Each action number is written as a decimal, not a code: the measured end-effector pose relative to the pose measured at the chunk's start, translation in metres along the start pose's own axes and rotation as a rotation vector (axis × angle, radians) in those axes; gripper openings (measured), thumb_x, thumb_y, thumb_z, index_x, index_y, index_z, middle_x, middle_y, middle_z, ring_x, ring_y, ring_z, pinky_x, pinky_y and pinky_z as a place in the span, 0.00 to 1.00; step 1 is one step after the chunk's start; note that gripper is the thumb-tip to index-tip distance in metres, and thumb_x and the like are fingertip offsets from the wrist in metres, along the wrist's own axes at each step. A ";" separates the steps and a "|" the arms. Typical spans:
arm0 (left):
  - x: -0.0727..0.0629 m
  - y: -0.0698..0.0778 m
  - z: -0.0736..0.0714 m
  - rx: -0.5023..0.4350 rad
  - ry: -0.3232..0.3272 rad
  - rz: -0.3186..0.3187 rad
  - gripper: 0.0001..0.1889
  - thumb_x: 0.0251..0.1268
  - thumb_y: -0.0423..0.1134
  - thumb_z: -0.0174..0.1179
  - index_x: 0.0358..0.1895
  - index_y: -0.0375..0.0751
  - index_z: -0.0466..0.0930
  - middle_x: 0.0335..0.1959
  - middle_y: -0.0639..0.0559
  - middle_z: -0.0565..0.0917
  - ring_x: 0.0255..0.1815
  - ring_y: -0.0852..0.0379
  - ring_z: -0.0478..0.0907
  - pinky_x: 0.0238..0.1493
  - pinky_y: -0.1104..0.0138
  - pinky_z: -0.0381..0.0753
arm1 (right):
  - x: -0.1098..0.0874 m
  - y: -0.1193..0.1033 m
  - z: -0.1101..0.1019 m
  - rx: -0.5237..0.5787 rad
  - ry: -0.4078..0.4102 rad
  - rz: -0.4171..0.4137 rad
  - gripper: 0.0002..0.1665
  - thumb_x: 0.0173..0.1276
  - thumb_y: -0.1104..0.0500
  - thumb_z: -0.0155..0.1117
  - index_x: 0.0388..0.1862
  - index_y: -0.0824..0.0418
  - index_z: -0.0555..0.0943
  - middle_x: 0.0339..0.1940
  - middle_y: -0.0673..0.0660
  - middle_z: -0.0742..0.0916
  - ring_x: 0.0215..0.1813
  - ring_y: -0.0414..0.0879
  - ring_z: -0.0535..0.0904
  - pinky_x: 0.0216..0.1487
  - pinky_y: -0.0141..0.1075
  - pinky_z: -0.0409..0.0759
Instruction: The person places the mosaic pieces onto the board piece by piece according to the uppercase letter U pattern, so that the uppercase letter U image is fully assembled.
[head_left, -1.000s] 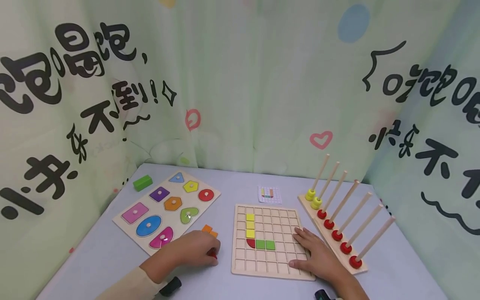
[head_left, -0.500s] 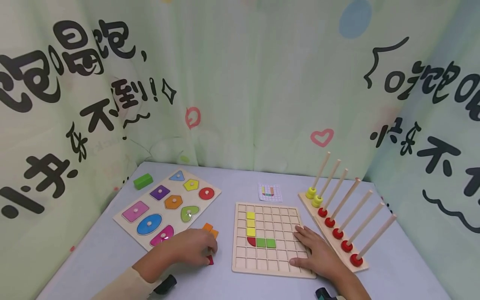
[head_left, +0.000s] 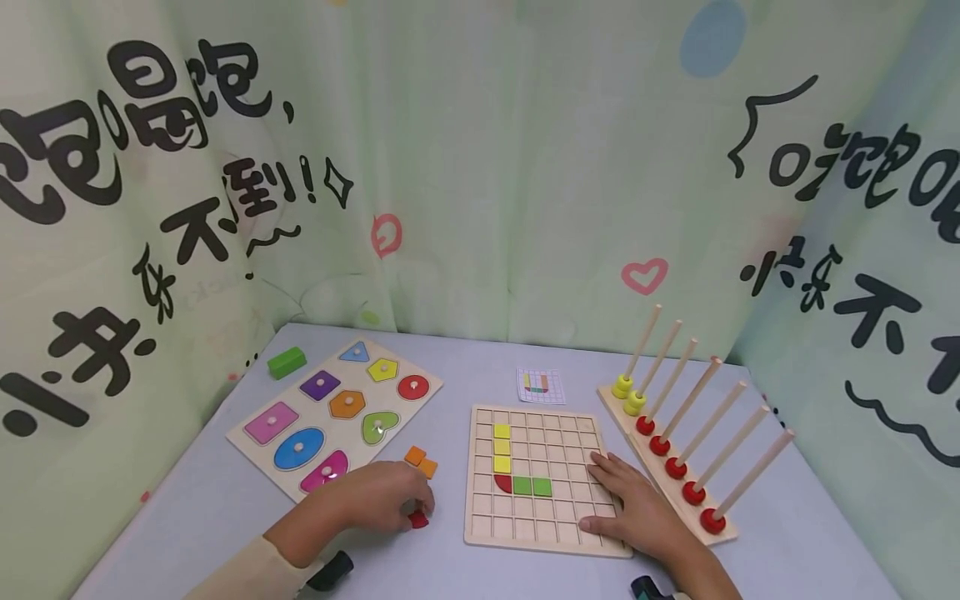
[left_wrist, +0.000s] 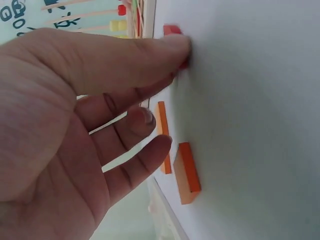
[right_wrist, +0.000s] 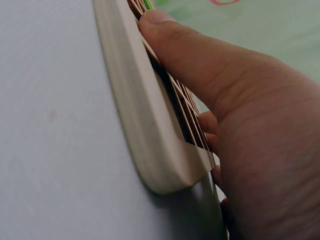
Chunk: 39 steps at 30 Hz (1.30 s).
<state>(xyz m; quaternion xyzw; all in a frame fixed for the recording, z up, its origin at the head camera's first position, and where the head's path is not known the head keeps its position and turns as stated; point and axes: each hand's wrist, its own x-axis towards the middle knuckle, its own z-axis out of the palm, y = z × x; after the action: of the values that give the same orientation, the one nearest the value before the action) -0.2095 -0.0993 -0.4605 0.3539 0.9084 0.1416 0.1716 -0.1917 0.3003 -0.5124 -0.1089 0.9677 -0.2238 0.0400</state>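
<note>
My left hand pinches a small red tile between thumb and fingertips, low over the table; in the left wrist view the thumb covers much of the red tile. Two orange square tiles lie just beyond that hand. To the right is a wooden grid board holding yellow tiles in a column, a red quarter-round tile and two green tiles in a row. My right hand rests on the board's right side, fingers spread, with the thumb on its near part.
A shape-knob puzzle lies at the left, with a green block behind it. Beyond the board is a small pattern card. A wooden peg rack with red and yellow beads stands close along the board's right side.
My left hand has shifted slightly left with the red tile, and more of the tile shows below the fingers. The right hand stays on the board.
</note>
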 end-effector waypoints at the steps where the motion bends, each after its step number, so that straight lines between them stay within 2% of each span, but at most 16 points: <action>1: 0.000 -0.001 0.001 0.005 0.007 0.000 0.15 0.48 0.39 0.77 0.41 0.58 0.88 0.30 0.70 0.79 0.34 0.69 0.73 0.37 0.71 0.79 | 0.000 0.000 0.000 0.001 0.000 0.002 0.60 0.45 0.24 0.67 0.70 0.59 0.71 0.74 0.54 0.67 0.76 0.60 0.52 0.67 0.64 0.54; 11: 0.004 -0.005 0.006 0.062 0.065 -0.012 0.13 0.53 0.45 0.73 0.43 0.56 0.87 0.31 0.67 0.77 0.33 0.68 0.72 0.36 0.71 0.78 | 0.000 0.000 0.001 -0.005 -0.006 0.012 0.60 0.45 0.24 0.68 0.70 0.59 0.71 0.74 0.55 0.67 0.76 0.60 0.52 0.66 0.64 0.54; 18: 0.008 -0.003 0.007 0.103 0.122 -0.015 0.14 0.52 0.45 0.73 0.43 0.55 0.87 0.29 0.66 0.76 0.30 0.67 0.71 0.33 0.73 0.77 | -0.001 0.000 0.001 -0.008 -0.010 0.020 0.60 0.45 0.25 0.68 0.70 0.59 0.71 0.74 0.55 0.67 0.76 0.60 0.52 0.66 0.64 0.54; 26: 0.011 -0.002 0.006 0.113 0.122 -0.047 0.14 0.52 0.46 0.74 0.43 0.55 0.86 0.30 0.66 0.76 0.31 0.67 0.72 0.35 0.72 0.78 | 0.000 -0.002 -0.001 -0.014 -0.013 0.021 0.60 0.45 0.25 0.68 0.70 0.59 0.71 0.74 0.55 0.67 0.76 0.60 0.52 0.66 0.65 0.54; 33: 0.014 -0.003 0.003 0.178 0.144 -0.018 0.15 0.54 0.47 0.73 0.46 0.53 0.85 0.32 0.64 0.77 0.32 0.66 0.72 0.36 0.72 0.78 | -0.001 -0.002 -0.002 -0.009 -0.008 0.009 0.60 0.45 0.25 0.68 0.70 0.60 0.71 0.74 0.55 0.67 0.75 0.61 0.53 0.66 0.65 0.54; 39: 0.024 0.002 -0.003 0.179 0.148 -0.023 0.16 0.54 0.47 0.73 0.47 0.53 0.85 0.30 0.64 0.76 0.30 0.67 0.71 0.34 0.73 0.77 | -0.001 -0.002 -0.002 -0.002 -0.004 0.003 0.59 0.46 0.25 0.68 0.70 0.59 0.71 0.74 0.55 0.67 0.75 0.61 0.53 0.66 0.65 0.54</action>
<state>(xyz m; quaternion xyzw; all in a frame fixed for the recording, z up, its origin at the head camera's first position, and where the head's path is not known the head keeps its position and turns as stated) -0.2256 -0.0815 -0.4624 0.3461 0.9316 0.0836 0.0731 -0.1902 0.2994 -0.5095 -0.1076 0.9681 -0.2224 0.0420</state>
